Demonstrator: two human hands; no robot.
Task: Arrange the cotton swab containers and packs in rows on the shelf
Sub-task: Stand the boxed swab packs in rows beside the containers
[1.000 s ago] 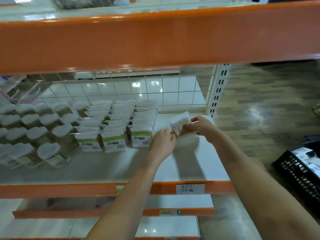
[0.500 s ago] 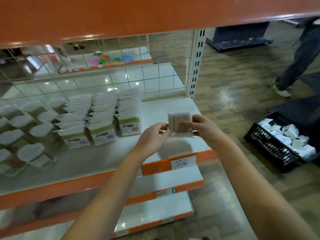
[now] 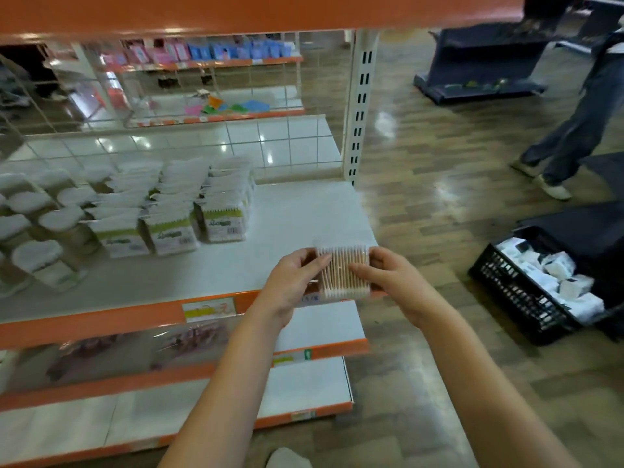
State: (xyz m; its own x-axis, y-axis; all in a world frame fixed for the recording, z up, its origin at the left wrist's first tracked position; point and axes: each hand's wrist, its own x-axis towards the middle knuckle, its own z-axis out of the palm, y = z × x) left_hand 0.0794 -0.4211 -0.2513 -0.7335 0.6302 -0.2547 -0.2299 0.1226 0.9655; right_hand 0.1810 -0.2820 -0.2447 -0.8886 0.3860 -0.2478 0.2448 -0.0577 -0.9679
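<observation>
I see the clear swab pack held flat-on toward me above the shelf's front edge, its sticks running up and down. My left hand and right hand pinch its opposite sides. Stocked packs stand in rows further left.

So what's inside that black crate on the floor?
The black crate holds a jumble of small white packs with dark patches. Anything beneath that top layer is covered.

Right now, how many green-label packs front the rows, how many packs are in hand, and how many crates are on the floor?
Green-label front packs: 3
Held swab pack: 1
Black crate: 1
Total: 5
</observation>
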